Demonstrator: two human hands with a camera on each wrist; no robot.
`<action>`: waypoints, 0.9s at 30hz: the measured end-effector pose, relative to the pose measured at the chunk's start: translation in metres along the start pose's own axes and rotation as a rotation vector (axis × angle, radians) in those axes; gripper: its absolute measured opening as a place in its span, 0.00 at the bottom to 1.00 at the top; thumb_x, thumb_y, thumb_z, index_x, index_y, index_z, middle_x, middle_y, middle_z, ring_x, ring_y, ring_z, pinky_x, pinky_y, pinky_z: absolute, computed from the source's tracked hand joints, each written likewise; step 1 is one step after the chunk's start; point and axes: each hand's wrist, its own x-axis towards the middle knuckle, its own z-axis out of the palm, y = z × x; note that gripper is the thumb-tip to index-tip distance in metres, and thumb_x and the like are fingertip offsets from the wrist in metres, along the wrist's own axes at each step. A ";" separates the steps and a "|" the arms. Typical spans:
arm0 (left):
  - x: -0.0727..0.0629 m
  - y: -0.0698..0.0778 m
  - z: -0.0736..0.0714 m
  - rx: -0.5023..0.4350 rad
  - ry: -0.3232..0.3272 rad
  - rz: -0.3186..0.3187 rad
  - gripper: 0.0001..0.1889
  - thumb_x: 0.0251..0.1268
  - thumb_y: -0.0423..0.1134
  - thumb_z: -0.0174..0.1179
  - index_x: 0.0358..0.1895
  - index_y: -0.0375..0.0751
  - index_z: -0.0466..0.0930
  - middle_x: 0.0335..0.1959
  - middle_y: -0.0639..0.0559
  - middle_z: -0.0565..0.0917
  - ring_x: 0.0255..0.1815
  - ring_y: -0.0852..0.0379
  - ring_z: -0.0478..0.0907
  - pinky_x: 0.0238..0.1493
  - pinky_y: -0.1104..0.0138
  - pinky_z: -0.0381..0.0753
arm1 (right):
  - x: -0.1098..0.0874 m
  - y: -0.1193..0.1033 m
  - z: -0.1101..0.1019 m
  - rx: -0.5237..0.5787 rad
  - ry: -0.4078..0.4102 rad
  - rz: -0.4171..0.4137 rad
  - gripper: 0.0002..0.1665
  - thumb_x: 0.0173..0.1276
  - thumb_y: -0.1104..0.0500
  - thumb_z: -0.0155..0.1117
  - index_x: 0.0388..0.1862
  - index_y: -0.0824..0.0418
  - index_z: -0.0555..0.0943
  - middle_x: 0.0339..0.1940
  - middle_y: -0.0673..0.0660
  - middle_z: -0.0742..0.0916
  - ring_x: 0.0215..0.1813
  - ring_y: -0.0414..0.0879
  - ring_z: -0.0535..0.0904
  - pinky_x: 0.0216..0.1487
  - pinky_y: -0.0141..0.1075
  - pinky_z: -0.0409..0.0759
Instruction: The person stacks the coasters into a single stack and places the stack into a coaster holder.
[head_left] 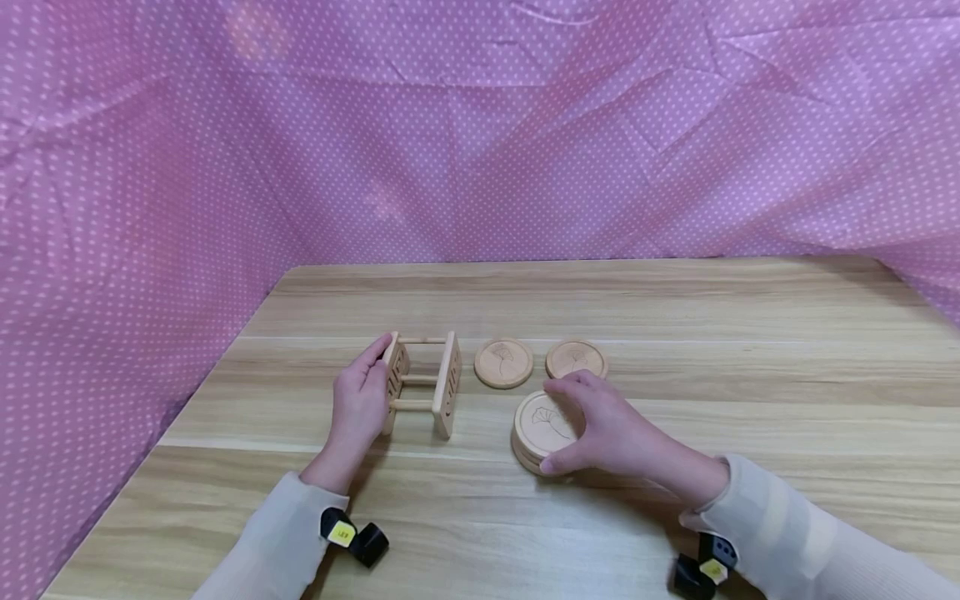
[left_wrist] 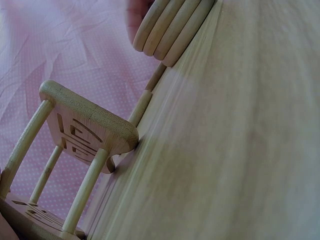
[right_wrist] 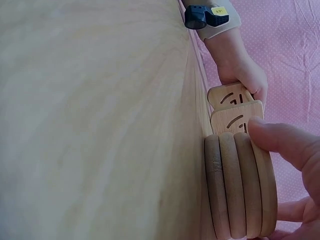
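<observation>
In the head view my left hand (head_left: 362,402) grips the left end panel of a small wooden coaster holder (head_left: 447,387), which has slotted end panels joined by dowels. To its right, my right hand (head_left: 603,425) spans a stack of round wooden coasters (head_left: 527,454), thumb at the near edge and fingers at the far edge. A ginkgo leaf is engraved on the top coaster (head_left: 543,421). In the right wrist view the thumb (right_wrist: 280,137) presses the rim of the top coaster (right_wrist: 266,185), with the other fingers partly hidden behind it.
Two single coasters lie flat behind the stack, a left one (head_left: 504,363) and a right one (head_left: 576,357), the latter just beyond the right fingers. Everything is on a wood-grain table (head_left: 787,350), with pink dotted cloth (head_left: 465,150) hanging along its back and left.
</observation>
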 end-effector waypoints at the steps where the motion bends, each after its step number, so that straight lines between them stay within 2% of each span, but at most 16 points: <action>1: 0.000 0.000 0.000 -0.001 -0.001 -0.002 0.22 0.67 0.30 0.39 0.62 0.36 0.71 0.61 0.41 0.72 0.61 0.50 0.68 0.61 0.56 0.68 | 0.000 0.000 0.000 0.007 -0.003 0.006 0.59 0.31 0.47 0.81 0.65 0.65 0.67 0.53 0.58 0.74 0.54 0.53 0.69 0.59 0.52 0.68; 4: 0.000 0.000 0.000 0.000 -0.004 -0.008 0.22 0.67 0.30 0.39 0.62 0.37 0.70 0.62 0.41 0.72 0.61 0.50 0.68 0.62 0.56 0.68 | 0.000 -0.001 -0.001 0.035 -0.008 0.022 0.62 0.32 0.46 0.81 0.67 0.64 0.64 0.53 0.60 0.71 0.54 0.53 0.68 0.59 0.52 0.67; 7: 0.000 0.000 0.000 0.001 -0.003 -0.008 0.22 0.68 0.31 0.39 0.62 0.37 0.71 0.62 0.41 0.72 0.61 0.50 0.68 0.61 0.56 0.68 | 0.001 0.000 -0.003 0.046 0.001 0.017 0.60 0.36 0.44 0.79 0.67 0.65 0.63 0.53 0.60 0.71 0.53 0.52 0.69 0.58 0.51 0.67; 15: 0.000 0.001 0.000 0.008 -0.004 -0.007 0.22 0.68 0.31 0.39 0.62 0.37 0.71 0.62 0.41 0.72 0.60 0.50 0.68 0.61 0.56 0.68 | 0.003 0.002 -0.009 0.105 0.009 -0.025 0.51 0.46 0.47 0.75 0.66 0.67 0.64 0.55 0.67 0.72 0.59 0.66 0.69 0.61 0.56 0.66; 23: 0.001 0.001 0.000 0.014 0.003 -0.002 0.22 0.67 0.31 0.39 0.62 0.36 0.71 0.61 0.41 0.72 0.60 0.49 0.69 0.61 0.56 0.68 | 0.007 0.007 -0.023 0.164 0.021 -0.001 0.44 0.52 0.49 0.72 0.64 0.66 0.66 0.58 0.69 0.72 0.59 0.64 0.69 0.60 0.54 0.68; 27: 0.001 0.001 0.000 0.008 0.002 0.004 0.22 0.67 0.31 0.40 0.62 0.36 0.71 0.61 0.41 0.72 0.60 0.49 0.69 0.61 0.56 0.68 | 0.009 0.008 -0.028 0.179 0.035 0.007 0.45 0.53 0.50 0.71 0.65 0.67 0.64 0.59 0.70 0.72 0.60 0.64 0.68 0.61 0.54 0.67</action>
